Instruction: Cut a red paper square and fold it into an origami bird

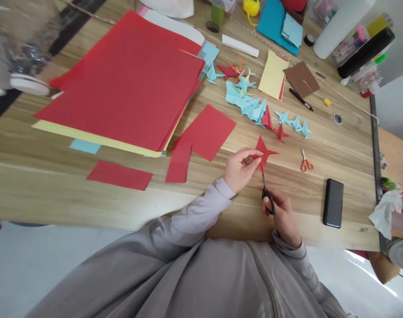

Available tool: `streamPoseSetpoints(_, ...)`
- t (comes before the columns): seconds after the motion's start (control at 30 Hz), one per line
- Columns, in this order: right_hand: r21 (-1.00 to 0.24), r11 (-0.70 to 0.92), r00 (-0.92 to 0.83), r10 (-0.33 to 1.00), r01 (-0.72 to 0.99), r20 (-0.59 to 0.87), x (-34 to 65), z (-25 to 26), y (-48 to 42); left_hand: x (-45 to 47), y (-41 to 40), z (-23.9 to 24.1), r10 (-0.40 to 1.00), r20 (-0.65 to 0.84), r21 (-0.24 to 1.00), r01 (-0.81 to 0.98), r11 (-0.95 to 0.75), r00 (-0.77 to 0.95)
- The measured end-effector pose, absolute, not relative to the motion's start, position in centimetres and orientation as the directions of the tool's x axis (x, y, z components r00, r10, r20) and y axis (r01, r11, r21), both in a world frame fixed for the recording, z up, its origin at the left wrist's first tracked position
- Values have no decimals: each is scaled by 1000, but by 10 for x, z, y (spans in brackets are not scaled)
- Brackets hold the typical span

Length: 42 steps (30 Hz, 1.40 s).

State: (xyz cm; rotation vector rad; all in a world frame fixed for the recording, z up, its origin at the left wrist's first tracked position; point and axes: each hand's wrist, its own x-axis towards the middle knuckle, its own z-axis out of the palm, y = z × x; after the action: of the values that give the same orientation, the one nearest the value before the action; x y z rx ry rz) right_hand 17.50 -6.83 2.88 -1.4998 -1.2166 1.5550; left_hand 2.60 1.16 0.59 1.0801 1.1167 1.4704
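Between thumb and fingers, my left hand (241,170) pinches a red paper star (265,153) with several sharp points, above the table's front part. My right hand (281,210) grips black-handled scissors (268,199) by the loops; their blades reach the star's lower point. Whether the blades touch the paper is too small to tell. Beyond the star lie folded red paper pieces (281,132) and light-blue folded pieces (254,108). To the right rest small orange-handled scissors (306,162), slightly apart from my hands.
Large red sheets (128,84) are stacked at left, with cut red pieces (211,132) beside them. A black phone (333,203) lies at right. Yellow paper (272,75), brown paper (301,79) and a black pen (301,99) lie farther back. Another person's arm (383,267) shows at lower right.
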Motion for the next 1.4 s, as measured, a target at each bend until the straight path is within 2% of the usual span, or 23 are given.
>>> streamPoseSetpoints(0.27,-921,-357,-139,915,155,-378,175,30,-68,27,11,5,992,-22,967,-255,-10,-122)
streamPoseSetpoints(0.87,-938,-333,-166,924,100,-345,178,26,-71,26,10,4,994,-99,951,-300,78,-56)
streamPoseSetpoints(1.4,-933,-328,-153,924,151,-349,176,30,-69,26,10,11,983,-175,932,-330,147,-58)
